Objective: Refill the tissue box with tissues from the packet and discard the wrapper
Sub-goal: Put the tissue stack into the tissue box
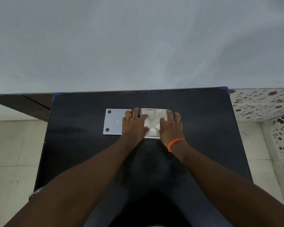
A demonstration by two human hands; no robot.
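An open white tissue box (150, 137) lies on the black table (195, 128), filled with crumpled white tissues (153, 119). My left hand (134, 124) rests on the box's left edge, fingers spread, thumb on the tissues. Over the box's right part lies my right hand (170, 126), with an orange thread at the wrist, fingers flat on the tissues. To the left of the box sits a flat white lid (112, 122) with two black dots, partly under my left hand. No packet or wrapper is in view.
The table stands against a grey wall (138, 46). Pale floor tiles (11, 153) show on the left, and a flower-patterned tiled wall (261, 102) on the right. Blue tape marks the table's far corners.
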